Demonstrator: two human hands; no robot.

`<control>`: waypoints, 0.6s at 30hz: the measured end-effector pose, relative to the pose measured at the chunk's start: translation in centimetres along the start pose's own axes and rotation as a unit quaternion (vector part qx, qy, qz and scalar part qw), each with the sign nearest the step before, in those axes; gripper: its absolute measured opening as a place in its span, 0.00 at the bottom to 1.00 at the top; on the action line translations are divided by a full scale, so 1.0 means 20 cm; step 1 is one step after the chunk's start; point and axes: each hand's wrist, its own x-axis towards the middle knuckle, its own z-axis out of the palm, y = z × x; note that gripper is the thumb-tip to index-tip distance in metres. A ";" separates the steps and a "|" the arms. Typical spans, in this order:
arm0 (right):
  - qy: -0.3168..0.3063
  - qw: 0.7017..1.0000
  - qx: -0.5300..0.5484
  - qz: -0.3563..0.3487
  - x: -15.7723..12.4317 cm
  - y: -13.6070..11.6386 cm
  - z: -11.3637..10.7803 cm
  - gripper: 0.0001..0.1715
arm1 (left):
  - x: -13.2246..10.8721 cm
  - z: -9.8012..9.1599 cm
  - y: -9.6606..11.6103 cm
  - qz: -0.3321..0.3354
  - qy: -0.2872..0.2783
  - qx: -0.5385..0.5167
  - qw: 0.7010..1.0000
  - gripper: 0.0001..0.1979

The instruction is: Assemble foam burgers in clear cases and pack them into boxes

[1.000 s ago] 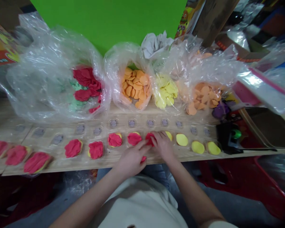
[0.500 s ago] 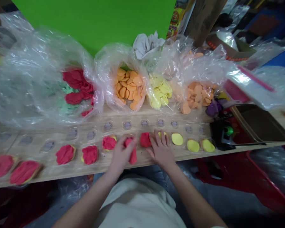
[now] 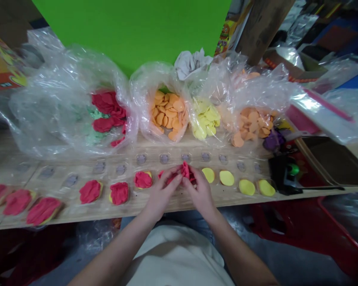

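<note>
Close together above the row on the table, my left hand (image 3: 164, 192) and my right hand (image 3: 200, 194) pinch a crumpled red soft piece (image 3: 185, 170) between their fingertips. Part of another red piece shows beneath the left fingers; the rest is covered. To the left, a wrinkled red piece (image 3: 143, 180) lies on a yellow disc, and several similar stacks continue along the row. Right of my right hand lies a bare yellow disc (image 3: 208, 174), followed by several more. Clear plastic trays (image 3: 164, 158) with small grey shapes run behind the row.
Open clear bags stand behind: red and green pieces (image 3: 109, 109), orange discs (image 3: 168, 113), yellow pieces (image 3: 207, 119) and peach discs (image 3: 252, 123). A black item with a green part (image 3: 292, 169) and a dark tray (image 3: 337, 159) sit at right. A red chair (image 3: 304, 226) stands below.
My left hand has moved right with the red piece, lifting it. My right hand has left the flat yellow disc and closed on the red piece beside the left hand. The view has shifted slightly left.
</note>
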 end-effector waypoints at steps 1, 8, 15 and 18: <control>0.011 0.999 0.027 0.018 0.00 -0.01 0.00 0.19 | -0.01 0.00 -0.01 0.052 -0.020 0.077 0.995 0.19; 0.025 0.989 0.080 0.123 -0.01 0.01 -0.04 0.21 | 0.00 0.02 -0.03 0.286 -0.062 0.519 0.803 0.30; 0.027 0.980 0.115 0.158 -0.03 0.09 -0.06 0.20 | -0.01 0.02 -0.02 0.251 -0.114 0.532 0.801 0.30; 0.003 0.966 0.183 0.182 -0.03 0.06 -0.08 0.21 | 0.01 0.01 -0.02 0.196 -0.096 0.367 0.904 0.21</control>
